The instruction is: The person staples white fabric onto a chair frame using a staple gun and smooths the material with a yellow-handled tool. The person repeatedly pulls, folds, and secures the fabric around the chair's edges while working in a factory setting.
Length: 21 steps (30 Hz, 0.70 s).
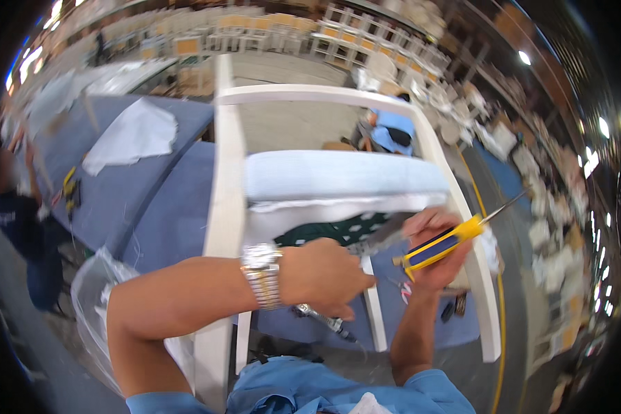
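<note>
A white wooden chair frame [225,165] lies on the blue-covered table, its legs toward me. Its light blue padded seat [345,176] has a loose white cloth edge [262,224] and dark green webbing [334,229] below. My right hand [438,265] grips the yellow and dark blue handle of a screwdriver [438,247], whose metal shaft points up and right. In front of the webbing, my left hand [321,272] has curled fingers, a little blurred; anything in them is hidden. Under that hand, a metal air tool [324,319] rests near the table's front.
On the blue table [165,200] at left lie a white cloth [134,134] and a yellow-black tool [70,190]. A clear plastic bag [93,293] hangs at its near edge. One person [24,221] stands left; another [392,131] is beyond the chair. Many chair frames [255,31] line the back.
</note>
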{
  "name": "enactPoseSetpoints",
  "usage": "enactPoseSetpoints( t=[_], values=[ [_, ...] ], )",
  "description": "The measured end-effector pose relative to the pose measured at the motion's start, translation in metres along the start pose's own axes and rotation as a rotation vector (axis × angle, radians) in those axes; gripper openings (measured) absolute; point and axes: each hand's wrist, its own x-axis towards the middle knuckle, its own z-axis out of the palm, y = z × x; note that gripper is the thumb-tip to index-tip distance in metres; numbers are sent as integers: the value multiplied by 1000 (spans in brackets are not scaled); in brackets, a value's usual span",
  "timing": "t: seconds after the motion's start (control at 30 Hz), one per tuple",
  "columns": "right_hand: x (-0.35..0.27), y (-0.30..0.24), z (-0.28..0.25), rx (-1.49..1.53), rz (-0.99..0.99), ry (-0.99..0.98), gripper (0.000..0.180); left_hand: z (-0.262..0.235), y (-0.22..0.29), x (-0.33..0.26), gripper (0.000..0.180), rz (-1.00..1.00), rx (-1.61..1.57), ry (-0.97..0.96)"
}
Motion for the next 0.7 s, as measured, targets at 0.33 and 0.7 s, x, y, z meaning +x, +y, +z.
enactPoseSetpoints(
  t=[0.33,0.7],
  values=[
    [168,50,171,-522,342,-558,40,20,-45,-2,45,-81,39,220],
    [188,66,169,-489,216,-483,44,18,-39,8,41,2,23,218]
  ],
)
